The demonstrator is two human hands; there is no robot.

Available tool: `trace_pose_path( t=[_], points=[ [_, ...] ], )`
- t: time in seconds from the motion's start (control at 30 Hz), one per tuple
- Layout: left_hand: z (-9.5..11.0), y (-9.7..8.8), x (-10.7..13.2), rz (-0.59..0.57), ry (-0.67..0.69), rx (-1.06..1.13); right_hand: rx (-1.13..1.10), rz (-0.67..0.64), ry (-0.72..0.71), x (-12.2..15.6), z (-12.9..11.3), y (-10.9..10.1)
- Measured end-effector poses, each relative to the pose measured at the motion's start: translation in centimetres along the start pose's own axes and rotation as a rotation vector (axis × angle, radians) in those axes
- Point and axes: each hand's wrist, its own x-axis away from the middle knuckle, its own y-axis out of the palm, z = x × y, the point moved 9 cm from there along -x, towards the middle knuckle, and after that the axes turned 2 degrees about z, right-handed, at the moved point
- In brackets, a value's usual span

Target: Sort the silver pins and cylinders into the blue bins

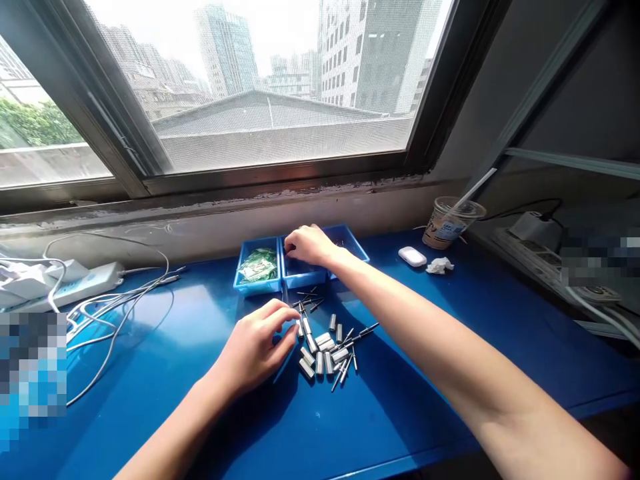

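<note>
**Two hands working the small parts by the window**

While the right arm is stretching far forward, the right hand (310, 244) is dipping into the middle blue tray (300, 272), fingers curled down over its near rim; whether that grip is pinching anything I cannot tell, since the fingertips are hiding inside the tray. The forearm is running diagonally from the lower right corner, passing just above the pile of metal pieces (327, 350).

The left hand (257, 347) is resting on the blue counter (150, 373), thumb and forefinger closing loosely at the pile's left edge, the fingertips touching or almost touching a short grey cylinder; a firm hold is not showing. The wrist is lying low, palm turned inward.

The pile, grey cylinders mixed with thin dark pins, is sitting between the two hands, just in front of the trays. The left tray (257, 267) is carrying green packets. Open counter is lying to the right, up to a white case (413, 257), a crumpled tissue (440, 266) and a plastic cup (450, 223). White cables (115, 300) are crowding the left side.
</note>
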Motion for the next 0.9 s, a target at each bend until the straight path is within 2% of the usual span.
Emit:
trace_pose_path(
  t=[0.23, 0.63, 0.8, 0.9],
  points=[
    [0.7, 0.0, 0.1, 0.001, 0.052, -0.046, 0.046, -0.065, -0.057, 0.0, -0.1, 0.3],
    [0.9, 0.0, 0.0, -0.010, 0.056, -0.034, 0.071, 0.007, 0.026, -0.7, 0.0, 0.6],
    [1.4, -0.1, 0.2, 0.015, 0.145, -0.193, 0.059, 0.010, 0.020, -0.7, 0.2, 0.2],
    [1.8, -0.4, -0.1, 0.040, 0.221, -0.316, 0.032, 0.028, -0.012, -0.2, -0.1, -1.0]
  ],
)
